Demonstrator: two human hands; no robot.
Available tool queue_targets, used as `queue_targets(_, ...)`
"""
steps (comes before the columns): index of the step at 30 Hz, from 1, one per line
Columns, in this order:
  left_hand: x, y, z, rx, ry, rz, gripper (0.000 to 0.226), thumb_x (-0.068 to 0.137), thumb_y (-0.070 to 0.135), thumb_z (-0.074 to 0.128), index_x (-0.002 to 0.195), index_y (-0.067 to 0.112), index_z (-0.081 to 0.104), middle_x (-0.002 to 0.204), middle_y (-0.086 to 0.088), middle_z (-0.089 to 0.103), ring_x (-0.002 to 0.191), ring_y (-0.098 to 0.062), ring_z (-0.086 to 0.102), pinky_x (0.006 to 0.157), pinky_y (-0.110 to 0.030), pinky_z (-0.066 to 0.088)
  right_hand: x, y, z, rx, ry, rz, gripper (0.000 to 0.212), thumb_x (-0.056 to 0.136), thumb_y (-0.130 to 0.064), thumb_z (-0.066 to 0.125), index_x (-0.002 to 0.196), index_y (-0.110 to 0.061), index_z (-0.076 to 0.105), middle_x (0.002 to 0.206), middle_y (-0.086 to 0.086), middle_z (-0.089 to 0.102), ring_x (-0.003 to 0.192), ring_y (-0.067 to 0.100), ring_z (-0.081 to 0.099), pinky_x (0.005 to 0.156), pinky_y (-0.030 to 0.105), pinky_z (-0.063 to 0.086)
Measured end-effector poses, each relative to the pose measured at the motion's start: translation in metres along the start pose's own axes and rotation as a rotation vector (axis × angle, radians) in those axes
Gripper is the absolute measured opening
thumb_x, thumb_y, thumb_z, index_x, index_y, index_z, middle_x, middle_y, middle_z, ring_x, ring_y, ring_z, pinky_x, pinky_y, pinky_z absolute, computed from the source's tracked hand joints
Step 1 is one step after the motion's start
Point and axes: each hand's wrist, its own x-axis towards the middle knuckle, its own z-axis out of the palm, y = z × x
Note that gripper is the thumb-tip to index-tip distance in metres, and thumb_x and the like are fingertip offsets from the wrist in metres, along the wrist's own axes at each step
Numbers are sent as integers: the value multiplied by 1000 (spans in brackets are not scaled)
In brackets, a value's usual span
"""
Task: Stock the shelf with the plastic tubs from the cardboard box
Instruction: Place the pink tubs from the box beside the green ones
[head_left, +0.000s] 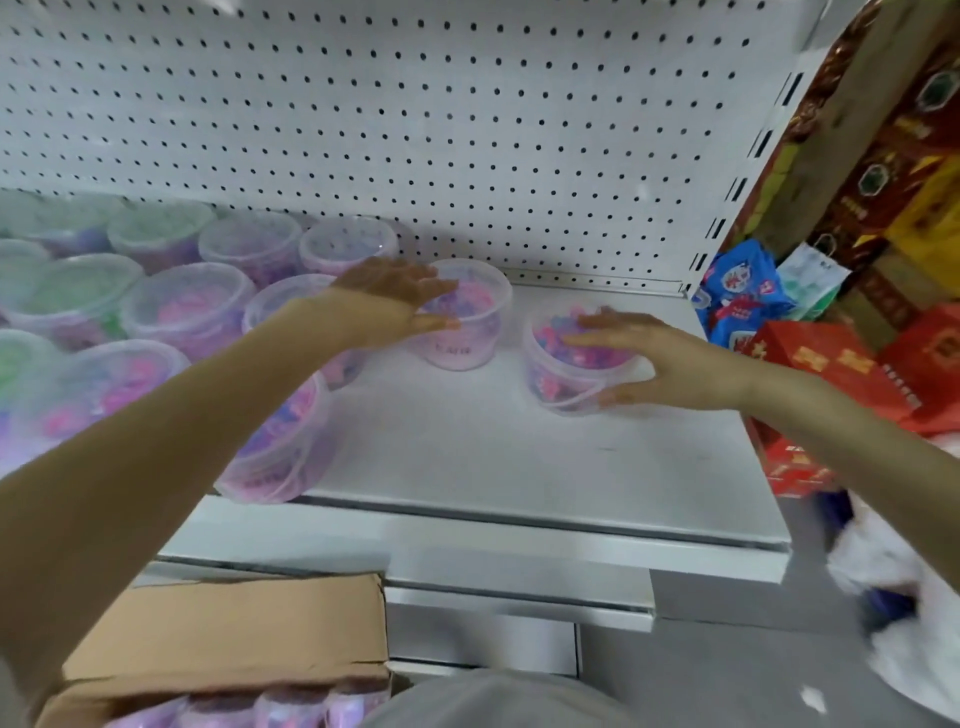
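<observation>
Clear plastic tubs fill the left of the shelf; the left hand rests straight-fingered on the rear tub; the right hand lies flat over the nearer tub, directly beneath its fingers, thumb against the near rim, probably due a nudge leftward.

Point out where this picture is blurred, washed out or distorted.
Head view: the wide lens bows the pegboard rows; head view, far left: the tubs look hazy and pale; head view, lower right: a white object is smeared by motion.
</observation>
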Motion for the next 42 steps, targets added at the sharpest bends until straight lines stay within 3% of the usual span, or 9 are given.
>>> queue_targets(6, 6, -7, -6, 6, -3, -51, 60, 91, 61, 30, 142, 30, 32, 138, 2, 46, 126, -24, 45, 103, -42, 36, 8, 5, -12, -11, 48, 3, 70, 70, -22, 78, 133, -26, 48, 134, -18, 36, 131, 4, 32, 106, 13, 21)
queue_targets(10, 9, -10, -10, -32, -59, -75, 61, 90, 62, 31, 142, 30, 32, 141, 3, 43, 130, -24, 41, 105, -43, 33, 8, 7, -14, -16, 54, 50, 67, 67, -30, 78, 129, -25, 53, 140, -11, 45, 131, 9, 40, 110, 24, 29)
queue_targets(14, 7, -12, -14, -110, -67, -66, 63, 89, 62, 36, 144, 33, 27, 152, 6, 29, 136, -22, 34, 108, -47, 29, 17, -14, 7, -289, 319, 230, 64, 75, -61, 58, 130, -30, 51, 135, -4, 52, 122, 22, 45, 94, 34, 39)
queue_targets(17, 4, -17, -14, -128, -86, -71, 60, 89, 60, 39, 143, 37, 27, 153, 10, 27, 137, -19, 33, 108, -46, 29, 33, -25, 5, -355, 406, 290, 52, 81, -60, 54, 123, -29, 57, 120, 3, 59, 112, 25, 50, 88, 34, 40)
queue_targets(20, 1, -19, -12, -147, -74, -73, 57, 90, 58, 41, 142, 38, 28, 152, 12, 28, 135, -18, 36, 107, -44, 30, 38, -15, -18, -115, 207, 252, 49, 79, -49, 65, 122, -28, 56, 127, 3, 56, 114, 23, 51, 93, 35, 44)
queue_targets(23, 3, -19, -10, -158, -56, -83, 57, 90, 58, 42, 142, 38, 28, 151, 13, 28, 135, -18, 35, 107, -45, 30, 31, -4, -27, -68, -24, 308, 65, 79, -50, 65, 137, -41, 36, 151, -5, 29, 138, 17, 28, 108, 29, 23)
queue_targets(30, 16, -17, -6, -141, -75, -41, 64, 88, 61, 40, 145, 34, 25, 154, 8, 25, 136, -21, 35, 108, -47, 31, 57, -15, 6, -377, 298, 396, 66, 79, -68, 50, 136, -35, 40, 136, 2, 44, 124, 27, 38, 89, 36, 35)
queue_targets(34, 19, -20, -3, -105, -35, -44, 66, 87, 63, 38, 144, 30, 29, 151, 7, 31, 132, -25, 40, 107, -46, 33, 55, -8, -4, -188, 138, 308, 65, 82, -58, 54, 140, -41, 30, 154, -3, 19, 139, 23, 21, 107, 42, 27)
queue_targets(42, 41, -15, 0, -101, 41, -71, 58, 92, 56, 38, 135, 18, 43, 144, -4, 43, 121, -28, 50, 100, -41, 36, 65, -2, -16, -326, 97, 277, 57, 88, -51, 51, 141, -39, 30, 152, -3, 29, 137, 23, 29, 104, 41, 30)
